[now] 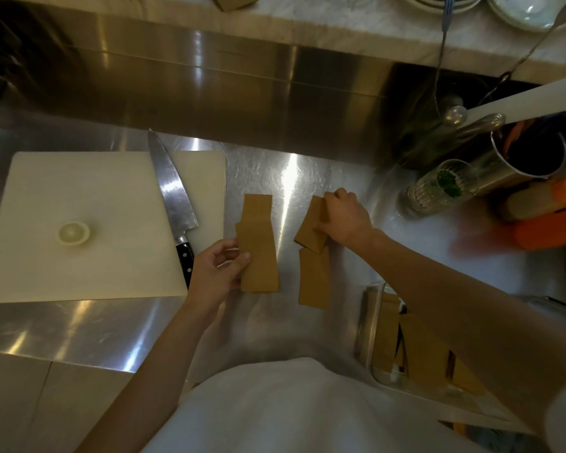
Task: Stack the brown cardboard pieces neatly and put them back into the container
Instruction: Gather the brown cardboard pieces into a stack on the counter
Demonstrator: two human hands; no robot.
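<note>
Container: lower right of the frame, the clear container (pixel 370 338) sits under our right forearm, with several cardboard pieces already standing in it.
Loose piece: just above it lies a single cardboard strip (pixel 313 279), held by neither hand.
Left hand: our left hand (pixel 216 273) pinches the left stack (pixel 258 243) by its left edge, thumb on top, fingers curled loosely underneath.
Right hand: our right hand (pixel 343 217) presses down on the skewed pieces (pixel 312 223), fingers bent over them; we cannot tell whether it actually grips them.
Doing it well: we judge we should square the long edges against the steel counter (pixel 111 325) before merging piles.
Room: bare steel lies between the piles; the knife (pixel 174 197) on the cutting board (pixel 62 197) lies near our left hand, and the glass (pixel 438 188) stands upper right.
</note>
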